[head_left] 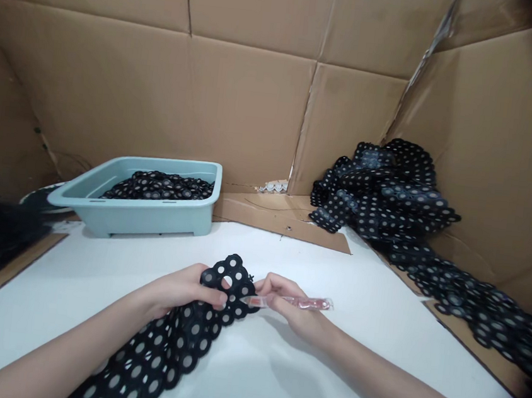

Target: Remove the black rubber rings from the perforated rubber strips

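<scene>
My left hand (194,293) is closed on a strip of black lace (195,329) with pale round dots, its thumb lying across the front. The strip's scalloped end stands up above the thumb, and the rest trails toward the lower left. My right hand (290,303) is closed around a slim pen-like tool (305,302) with a clear, reddish handle. The tool's narrow tip points left and meets or overlaps the lace; exact contact I cannot tell. Behind the lace's right edge, some right fingers are partly hidden. A small dark bit (250,278) shows at that edge.
A light blue plastic basin (145,217) at the back left holds more dotted black lace (162,187). Another heap of lace (385,189) lies at the back right, trailing along the right side. Cardboard walls (247,108) enclose the white table (247,374).
</scene>
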{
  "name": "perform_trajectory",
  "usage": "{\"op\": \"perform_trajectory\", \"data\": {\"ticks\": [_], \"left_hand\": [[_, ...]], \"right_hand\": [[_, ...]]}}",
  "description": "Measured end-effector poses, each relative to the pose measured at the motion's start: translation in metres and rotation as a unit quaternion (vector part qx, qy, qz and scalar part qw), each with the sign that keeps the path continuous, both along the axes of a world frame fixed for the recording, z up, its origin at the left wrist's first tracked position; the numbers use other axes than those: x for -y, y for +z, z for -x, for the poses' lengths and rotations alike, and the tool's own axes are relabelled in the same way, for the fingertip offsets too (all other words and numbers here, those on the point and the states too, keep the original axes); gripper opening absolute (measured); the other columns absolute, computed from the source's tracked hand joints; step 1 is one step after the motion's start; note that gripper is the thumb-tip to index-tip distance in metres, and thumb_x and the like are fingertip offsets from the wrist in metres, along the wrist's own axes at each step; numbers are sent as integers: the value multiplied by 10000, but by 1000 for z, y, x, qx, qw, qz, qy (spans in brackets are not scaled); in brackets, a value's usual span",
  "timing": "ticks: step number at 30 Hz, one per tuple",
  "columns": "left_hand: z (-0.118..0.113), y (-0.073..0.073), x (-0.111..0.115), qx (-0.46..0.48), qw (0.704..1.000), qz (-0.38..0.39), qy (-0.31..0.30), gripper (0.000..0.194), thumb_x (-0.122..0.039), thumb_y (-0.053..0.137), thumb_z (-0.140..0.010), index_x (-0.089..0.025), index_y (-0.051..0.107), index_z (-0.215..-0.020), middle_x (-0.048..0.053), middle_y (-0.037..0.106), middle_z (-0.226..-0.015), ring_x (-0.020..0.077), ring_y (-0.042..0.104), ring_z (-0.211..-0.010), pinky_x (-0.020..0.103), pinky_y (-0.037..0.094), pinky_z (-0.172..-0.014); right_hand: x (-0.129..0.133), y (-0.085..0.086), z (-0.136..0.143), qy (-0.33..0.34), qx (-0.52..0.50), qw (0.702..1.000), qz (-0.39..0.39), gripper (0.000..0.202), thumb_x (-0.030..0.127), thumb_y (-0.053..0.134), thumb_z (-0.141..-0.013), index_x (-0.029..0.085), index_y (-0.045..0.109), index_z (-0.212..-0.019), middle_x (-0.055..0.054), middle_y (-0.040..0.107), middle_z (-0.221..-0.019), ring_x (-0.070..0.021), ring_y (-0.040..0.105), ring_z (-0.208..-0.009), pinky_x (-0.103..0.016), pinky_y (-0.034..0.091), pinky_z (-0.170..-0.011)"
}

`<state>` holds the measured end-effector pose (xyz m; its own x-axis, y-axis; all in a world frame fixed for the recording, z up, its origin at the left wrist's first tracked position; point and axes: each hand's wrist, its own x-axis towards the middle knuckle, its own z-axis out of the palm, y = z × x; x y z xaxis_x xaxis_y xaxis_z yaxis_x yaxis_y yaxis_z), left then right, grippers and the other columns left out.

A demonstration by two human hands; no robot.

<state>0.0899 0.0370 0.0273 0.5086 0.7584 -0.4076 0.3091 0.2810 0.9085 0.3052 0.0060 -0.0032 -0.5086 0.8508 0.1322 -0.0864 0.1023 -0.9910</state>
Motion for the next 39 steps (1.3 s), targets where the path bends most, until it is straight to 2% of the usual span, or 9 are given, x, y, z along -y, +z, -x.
{"op": "perform_trajectory", "data": {"ticks": [4, 10, 15, 19, 24, 28, 33, 35, 39], "left_hand": [[-3, -7, 1, 6, 1000, -21, 19, 218, -239, 678, -574, -138, 600, -750, 15, 646, -767, 192, 566, -771, 269, 383, -731], [-11, -12, 11, 5, 995, -53, 84, 156, -285, 618, -637, -139, 575, -674, -10, 585, -623, 168, 528, -645, 261, 352, -635], [-17, -10, 19, -3, 995, -40, 96, 147, -283, 599, -651, -142, 570, -681, -17, 560, -617, 159, 512, -646, 259, 338, -641], [-18, -6, 20, -5, 999, -26, 47, 212, -216, 583, -637, -154, 611, -838, 22, 636, -829, 205, 542, -809, 285, 356, -739], [-19, -4, 19, -38, 997, -31, 66, 191, -189, 579, -610, -143, 619, -791, 23, 646, -786, 219, 559, -788, 295, 378, -732], [-21, -3, 21, -35, 996, -65, 55, 160, -209, 582, -623, -145, 622, -765, 17, 642, -782, 207, 553, -786, 277, 373, -729], [-26, -6, 24, -48, 989, -140, 28, 126, -255, 575, -652, -141, 601, -699, -5, 614, -701, 174, 527, -697, 231, 364, -626], [-27, -10, 25, -57, 984, -169, 15, 119, -255, 584, -646, -139, 588, -671, -18, 588, -655, 154, 504, -647, 217, 353, -588], [-25, -16, 23, -63, 979, -191, 6, 156, -301, 593, -657, -146, 574, -662, -34, 553, -606, 132, 477, -587, 207, 339, -566]], "right_hand": [[5, -5, 6, 2, -3, 999, -39, 162, 285, 353, -875, 177, 400, -763, -47, 479, -990, -160, 504, -947, -337, 391, -838], [14, -19, 18, -97, 173, 956, -217, 60, 195, 322, -855, 187, 370, -820, -24, 451, -814, -133, 446, -716, -279, 385, -665], [8, -30, 26, -145, 206, 938, -239, 74, 178, 290, -855, 186, 341, -801, -11, 417, -759, -119, 406, -639, -252, 353, -582], [3, -21, 22, -152, 197, 946, -206, 97, 171, 331, -838, 185, 372, -751, -23, 455, -803, -131, 455, -695, -263, 386, -607], [9, 5, 8, -196, 25, 962, -191, 162, 149, 284, -861, 203, 436, -868, -55, 463, -1011, -161, 474, -933, -307, 423, -755], [11, 12, 1, -180, 128, 903, -370, 202, 127, 303, -869, 218, 431, -996, -40, 501, -857, -135, 483, -728, -287, 398, -688], [2, -9, 9, -77, 372, 784, -491, 213, 124, 369, -844, 172, 493, -1011, -67, 529, -812, -157, 444, -663, -285, 344, -588], [1, -14, 14, -67, 363, 796, -480, 153, 126, 373, -839, 164, 522, -840, -44, 516, -736, -143, 435, -635, -277, 337, -595], [-6, -1, 10, -150, 229, 905, -325, 177, 184, 374, -851, 172, 438, -686, 5, 476, -644, -105, 442, -595, -211, 354, -570]]}}
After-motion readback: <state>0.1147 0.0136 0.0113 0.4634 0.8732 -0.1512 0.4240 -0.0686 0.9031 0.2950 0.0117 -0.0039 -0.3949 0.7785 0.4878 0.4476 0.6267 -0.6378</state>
